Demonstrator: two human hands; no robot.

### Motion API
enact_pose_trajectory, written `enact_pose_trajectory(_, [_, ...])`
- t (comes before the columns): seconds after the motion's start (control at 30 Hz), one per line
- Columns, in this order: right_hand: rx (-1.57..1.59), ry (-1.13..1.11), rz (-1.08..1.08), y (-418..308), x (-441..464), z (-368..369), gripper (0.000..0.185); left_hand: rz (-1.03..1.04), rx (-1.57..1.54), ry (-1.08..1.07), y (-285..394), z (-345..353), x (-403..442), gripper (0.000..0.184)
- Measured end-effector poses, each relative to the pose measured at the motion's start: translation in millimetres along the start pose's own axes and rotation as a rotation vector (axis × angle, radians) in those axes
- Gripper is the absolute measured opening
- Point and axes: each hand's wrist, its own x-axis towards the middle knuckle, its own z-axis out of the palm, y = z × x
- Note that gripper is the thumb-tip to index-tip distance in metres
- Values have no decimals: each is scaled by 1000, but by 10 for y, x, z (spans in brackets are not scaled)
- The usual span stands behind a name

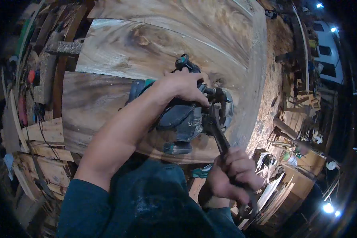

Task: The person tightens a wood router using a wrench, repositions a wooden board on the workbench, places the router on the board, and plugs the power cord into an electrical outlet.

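Observation:
A dark plunge router [180, 119] with teal parts lies on its side on a wooden slab [95, 107], its round base [228, 109] facing right. My left hand [186, 85] reaches over the router's body from the left, its fingers closed around the part near the base. Below and to the right, my right hand [235, 176] is wrapped around the handle of a long dark wrench [219, 137]. The wrench's upper end sits between the router's body and base, at the collet area. Its exact seat there is partly hidden.
More wide wooden boards [166, 43] lie behind the router. Sawdust [271, 75] covers the ground at right, beside piled offcuts [305, 99]. On the left are timber pieces [47, 154], cables and a red-handled tool [22, 111].

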Motion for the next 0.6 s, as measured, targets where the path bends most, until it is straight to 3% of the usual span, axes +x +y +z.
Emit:
enact_pose_trajectory(0.13, [85, -305, -95, 113, -210, -215, 45, -20, 3, 1, 13, -15, -22, 109])
enact_pose_trajectory(0.17, [-121, -475, 86, -44, -254, -383, 38, -26, 3, -7, 22, -18, -24, 109])
enact_pose_trajectory(0.27, [-167, -667, 140, -42, -183, -345, 35, -20, 11, 1, 23, -20, -24, 108])
enact_pose_trajectory(0.33, [-156, -563, 754, -234, -488, -681, 35, -14, -74, 4, -19, 19, 25, 96])
enact_pose_trajectory(0.4, [-87, -594, 775, -249, -509, -776, 34, -14, -110, 6, -30, 49, 37, 91])
enact_pose_trajectory(0.47, [43, -755, 189, -40, -270, -606, 33, -23, -95, 17, -19, 34, 21, 92])
enact_pose_trajectory(0.57, [69, -808, 174, 46, -184, -554, 37, -22, -86, 9, -7, 10, -10, 94])
enact_pose_trajectory(0.6, [82, -719, 149, 96, -179, -530, 38, -11, -53, 22, -7, 10, -19, 96])
